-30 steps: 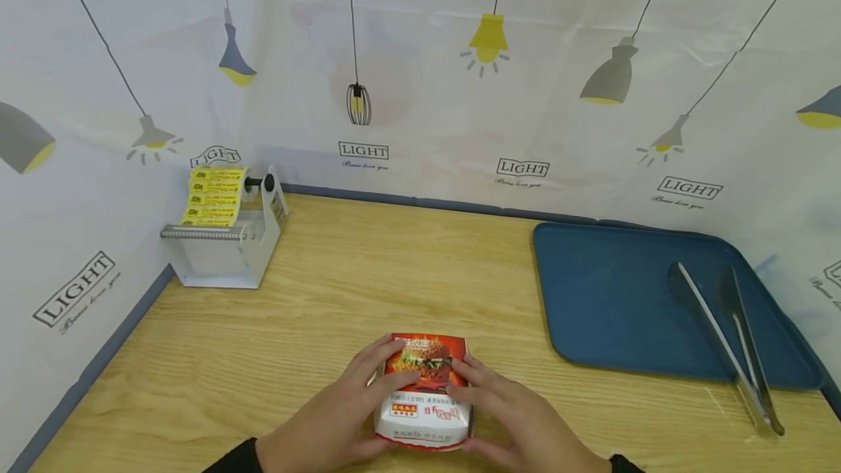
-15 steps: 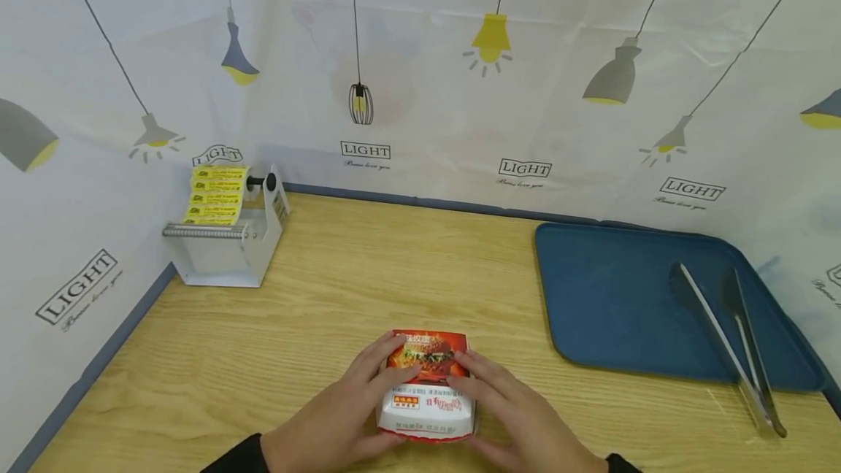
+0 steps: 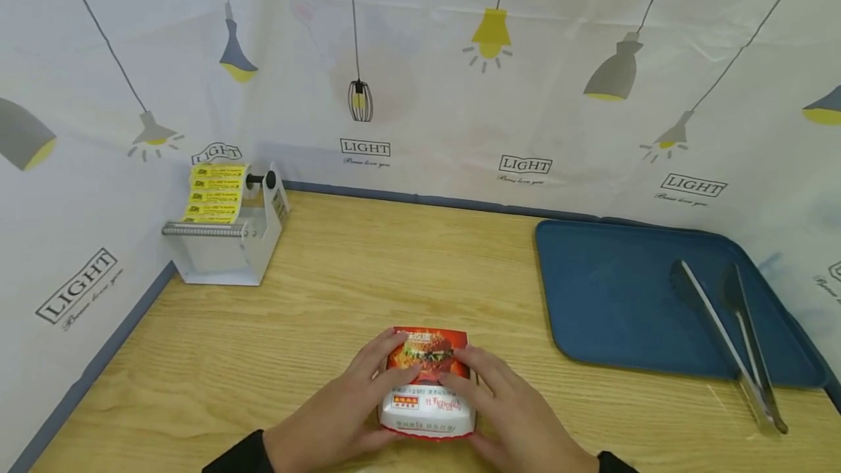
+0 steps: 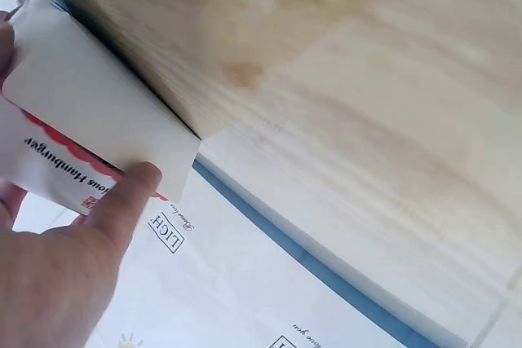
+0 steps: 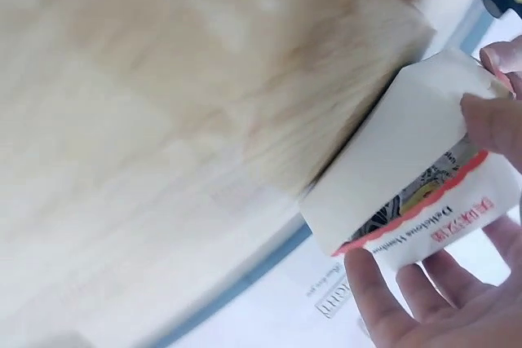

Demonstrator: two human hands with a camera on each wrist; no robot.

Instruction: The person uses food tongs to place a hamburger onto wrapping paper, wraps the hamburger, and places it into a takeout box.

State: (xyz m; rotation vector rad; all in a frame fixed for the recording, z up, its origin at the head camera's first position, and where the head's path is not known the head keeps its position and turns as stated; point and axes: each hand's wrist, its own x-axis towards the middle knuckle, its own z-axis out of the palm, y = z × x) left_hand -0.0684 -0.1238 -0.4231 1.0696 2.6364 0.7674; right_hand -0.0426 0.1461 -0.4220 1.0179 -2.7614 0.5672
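A red and white hamburger box (image 3: pixel 430 411) with a burger picture on its lid sits near the front of the table. My left hand (image 3: pixel 344 404) holds its left side, fingers over the lid and thumb low at the front corner. From the right, my right hand (image 3: pixel 515 411) grips it the same way, two fingers lying on top. The right wrist view shows a gap between the lid and base of the box (image 5: pixel 432 144), with a printed wrapper (image 5: pixel 424 185) inside. At its left end, in the left wrist view, my left thumb (image 4: pixel 126 201) presses the white wall (image 4: pixel 90 95).
A label dispenser (image 3: pixel 220 250) with a roll of yellow labels (image 3: pixel 213 195) stands at the back left. On the right lies a blue tray (image 3: pixel 611 298), with metal tongs (image 3: pixel 723 338) across it, their end overhanging its front edge. A lamp-print sheet (image 3: pixel 434 79) covers the walls.
The box has shifted slightly away from the person, both hands moving with it. The right hand's fingers have moved a little further over the lid.
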